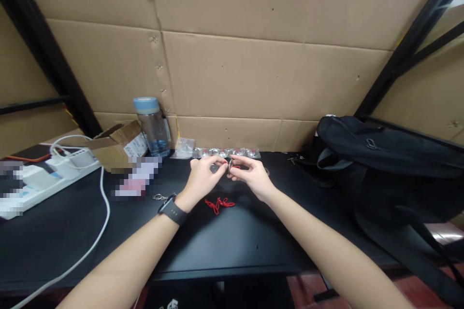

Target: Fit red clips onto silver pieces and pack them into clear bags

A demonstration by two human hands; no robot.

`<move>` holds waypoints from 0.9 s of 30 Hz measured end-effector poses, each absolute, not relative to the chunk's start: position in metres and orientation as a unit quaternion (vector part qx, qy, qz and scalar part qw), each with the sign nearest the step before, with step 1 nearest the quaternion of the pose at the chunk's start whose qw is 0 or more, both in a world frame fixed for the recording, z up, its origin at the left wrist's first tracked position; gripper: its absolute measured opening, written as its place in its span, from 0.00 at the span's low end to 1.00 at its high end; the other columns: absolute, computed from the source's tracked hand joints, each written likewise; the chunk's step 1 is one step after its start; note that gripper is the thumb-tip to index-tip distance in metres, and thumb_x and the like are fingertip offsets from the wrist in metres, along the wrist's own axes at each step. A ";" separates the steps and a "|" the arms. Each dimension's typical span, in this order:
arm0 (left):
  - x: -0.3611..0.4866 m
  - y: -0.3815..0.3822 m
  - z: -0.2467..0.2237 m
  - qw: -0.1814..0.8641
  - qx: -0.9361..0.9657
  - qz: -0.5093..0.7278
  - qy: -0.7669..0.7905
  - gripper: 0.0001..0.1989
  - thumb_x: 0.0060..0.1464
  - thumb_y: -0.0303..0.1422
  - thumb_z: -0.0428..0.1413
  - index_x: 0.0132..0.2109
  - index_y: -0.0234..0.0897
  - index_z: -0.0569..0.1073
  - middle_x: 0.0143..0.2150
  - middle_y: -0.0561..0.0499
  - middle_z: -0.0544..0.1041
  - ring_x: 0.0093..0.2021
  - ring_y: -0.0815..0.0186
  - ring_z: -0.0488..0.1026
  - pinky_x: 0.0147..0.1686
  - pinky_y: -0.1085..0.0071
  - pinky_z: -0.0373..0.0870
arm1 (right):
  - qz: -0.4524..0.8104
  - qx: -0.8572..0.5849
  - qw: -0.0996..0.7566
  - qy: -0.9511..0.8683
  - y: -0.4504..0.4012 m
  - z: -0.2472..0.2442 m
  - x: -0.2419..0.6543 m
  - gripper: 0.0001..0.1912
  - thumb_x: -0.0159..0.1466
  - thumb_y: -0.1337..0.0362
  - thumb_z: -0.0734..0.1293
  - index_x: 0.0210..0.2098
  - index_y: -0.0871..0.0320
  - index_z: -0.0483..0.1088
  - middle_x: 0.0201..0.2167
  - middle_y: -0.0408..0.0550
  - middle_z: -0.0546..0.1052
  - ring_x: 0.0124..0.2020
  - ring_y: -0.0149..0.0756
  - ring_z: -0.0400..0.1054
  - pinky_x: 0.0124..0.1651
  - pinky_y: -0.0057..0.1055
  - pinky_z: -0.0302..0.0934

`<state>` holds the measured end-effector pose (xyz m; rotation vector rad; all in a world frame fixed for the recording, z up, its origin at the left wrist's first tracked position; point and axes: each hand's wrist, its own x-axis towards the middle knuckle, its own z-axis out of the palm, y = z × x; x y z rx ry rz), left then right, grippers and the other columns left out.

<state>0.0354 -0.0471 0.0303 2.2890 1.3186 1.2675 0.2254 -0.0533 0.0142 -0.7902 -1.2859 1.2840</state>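
Observation:
Above the middle of the black table, my left hand (203, 177) and my right hand (254, 179) meet at the fingertips. Between them is a small round shiny metal piece (229, 166) with a bit of red cord; its details are too small to make out. Both hands are closed in a pinch, the left at its left side and the right around its right side. Several red cord loops (219, 204) lie on the table just below. Behind the hands runs a row of round shiny pieces in clear plastic wrapping (237, 152). Metal clasps (158, 197) lie beside my watch.
A clear plastic bag (184, 148), a blue-lidded bottle (152, 128) and an open cardboard box (118, 147) stand at the back left. A white power strip (39, 186) with a trailing cable (104, 231) is at far left. A black backpack (391, 154) fills the right.

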 end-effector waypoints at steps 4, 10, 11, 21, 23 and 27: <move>0.028 -0.042 0.034 0.112 0.813 0.406 0.401 0.10 0.61 0.37 0.56 0.45 0.45 0.80 0.45 0.51 0.83 0.49 0.58 0.78 0.53 0.61 0.68 | 0.574 -0.321 0.549 -0.515 -0.053 0.017 0.227 0.27 0.52 0.60 0.80 0.50 0.54 0.76 0.43 0.48 0.79 0.34 0.37 0.79 0.37 0.33 0.73; -0.013 -0.008 0.026 0.043 0.824 0.355 0.440 0.21 0.57 0.26 0.49 0.55 0.39 0.76 0.50 0.45 0.81 0.50 0.58 0.78 0.54 0.61 0.71 | 0.588 -0.319 0.565 -0.483 -0.047 0.027 0.244 0.27 0.53 0.62 0.80 0.52 0.52 0.75 0.44 0.48 0.78 0.37 0.38 0.79 0.41 0.33 0.72; -0.019 -0.003 0.021 0.037 0.834 0.325 0.445 0.21 0.56 0.25 0.48 0.53 0.38 0.77 0.49 0.44 0.82 0.49 0.57 0.78 0.54 0.61 0.71 | 0.585 -0.322 0.564 -0.485 -0.045 0.028 0.249 0.27 0.53 0.62 0.80 0.52 0.52 0.75 0.44 0.48 0.78 0.37 0.38 0.79 0.41 0.33 0.72; 0.006 -0.024 0.003 0.077 0.918 0.147 0.360 0.18 0.65 0.40 0.49 0.59 0.56 0.75 0.55 0.48 0.77 0.54 0.57 0.75 0.54 0.62 0.68 | 0.577 -0.343 0.573 -0.471 -0.033 0.033 0.272 0.26 0.54 0.62 0.80 0.52 0.53 0.76 0.41 0.47 0.79 0.36 0.36 0.79 0.42 0.32 0.73; 0.015 -0.032 0.003 0.073 0.918 0.125 0.368 0.19 0.66 0.44 0.47 0.60 0.58 0.73 0.58 0.46 0.74 0.57 0.54 0.72 0.55 0.58 0.66 | 0.577 -0.346 0.573 -0.467 -0.033 0.033 0.272 0.27 0.53 0.63 0.80 0.52 0.54 0.76 0.40 0.47 0.79 0.36 0.36 0.78 0.41 0.32 0.73; 0.024 -0.040 0.004 0.076 0.919 0.086 0.378 0.21 0.67 0.49 0.44 0.62 0.63 0.70 0.64 0.47 0.69 0.63 0.49 0.66 0.58 0.50 0.62 | 0.558 -0.371 0.558 -0.490 -0.031 0.030 0.272 0.30 0.51 0.63 0.81 0.52 0.55 0.76 0.41 0.49 0.78 0.35 0.35 0.78 0.41 0.31 0.72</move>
